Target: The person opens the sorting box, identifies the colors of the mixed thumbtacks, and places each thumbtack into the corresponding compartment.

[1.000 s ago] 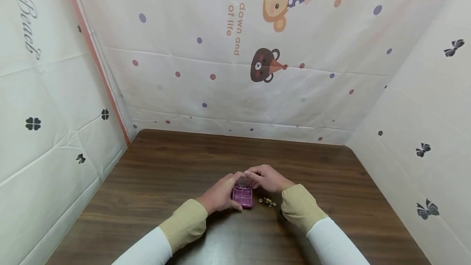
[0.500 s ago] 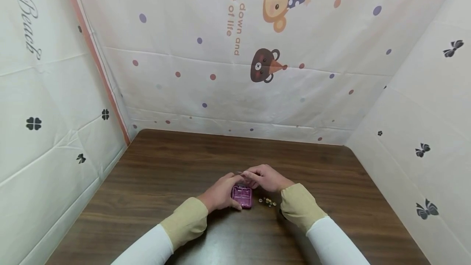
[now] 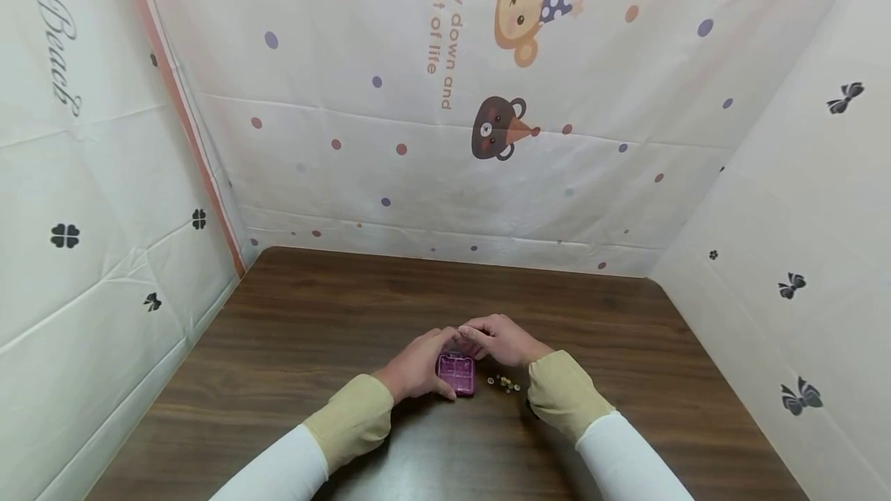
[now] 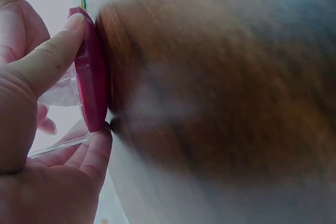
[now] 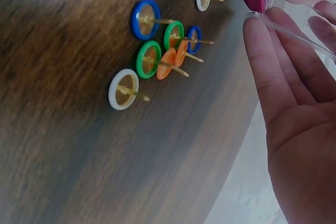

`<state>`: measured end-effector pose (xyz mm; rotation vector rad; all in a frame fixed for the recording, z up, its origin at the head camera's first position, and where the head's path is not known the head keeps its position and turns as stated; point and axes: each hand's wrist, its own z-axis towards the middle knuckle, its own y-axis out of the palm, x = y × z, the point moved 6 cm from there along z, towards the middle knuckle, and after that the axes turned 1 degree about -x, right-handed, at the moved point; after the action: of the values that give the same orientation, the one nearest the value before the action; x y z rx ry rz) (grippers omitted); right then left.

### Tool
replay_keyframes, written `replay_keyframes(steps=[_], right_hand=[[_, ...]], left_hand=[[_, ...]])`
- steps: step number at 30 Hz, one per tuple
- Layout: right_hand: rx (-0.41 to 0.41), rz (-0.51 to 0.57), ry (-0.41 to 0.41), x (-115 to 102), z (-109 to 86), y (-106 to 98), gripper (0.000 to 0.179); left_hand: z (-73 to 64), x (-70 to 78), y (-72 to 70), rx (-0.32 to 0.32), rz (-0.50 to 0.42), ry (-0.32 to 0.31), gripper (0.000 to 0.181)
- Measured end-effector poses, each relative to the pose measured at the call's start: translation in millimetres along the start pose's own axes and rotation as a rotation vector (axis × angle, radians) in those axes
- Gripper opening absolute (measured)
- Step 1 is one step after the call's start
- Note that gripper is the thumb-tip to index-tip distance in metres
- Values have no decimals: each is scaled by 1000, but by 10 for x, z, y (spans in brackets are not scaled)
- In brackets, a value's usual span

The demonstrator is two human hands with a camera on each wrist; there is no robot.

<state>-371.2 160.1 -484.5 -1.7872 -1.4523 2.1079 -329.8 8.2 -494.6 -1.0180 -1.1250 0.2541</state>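
The left hand (image 3: 415, 368) grips the box (image 3: 456, 376) on the table (image 3: 334, 308); at its twelve, the right hand (image 3: 506, 340) touches the raised lid (image 3: 455, 345), whether pinching I cannot tell. Pins (image 5: 166, 63) lie at three o'clock.

From my remote seat I see a person in plain white sleeves (image 3: 278, 466), smooth and close-fitting, each meeting a loose, creased tan cuff (image 3: 351, 416) at the wrist; past the fabric, the left hand (image 3: 418, 366) and right hand (image 3: 504, 340) are bare
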Motion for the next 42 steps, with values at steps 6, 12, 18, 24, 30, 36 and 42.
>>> replay_keyframes(steps=[6,12,18,24,30,36,42], right_hand=[[11,-1,11,-5,-9,9,34],[35,-20,-4,-18,-9,12,33],[74,-87,-43,-41,-6,1,34],[80,-77,-41,-32,-15,-2,35],[74,-70,-53,-52,-12,16,36],[88,-84,-37,-79,-33,16,33],[112,-101,-38,-84,-59,19,34]], left_hand=[[4,-19,0,4,-23,-3,83],[4,-24,1,3,-38,1,84],[6,-50,-23,-10,-56,2,87],[23,-52,-39,-44,-27,8,88],[17,-38,-77,-71,-1,13,87],[21,-25,-77,-81,4,20,86],[23,-22,-74,-76,-26,12,87]])
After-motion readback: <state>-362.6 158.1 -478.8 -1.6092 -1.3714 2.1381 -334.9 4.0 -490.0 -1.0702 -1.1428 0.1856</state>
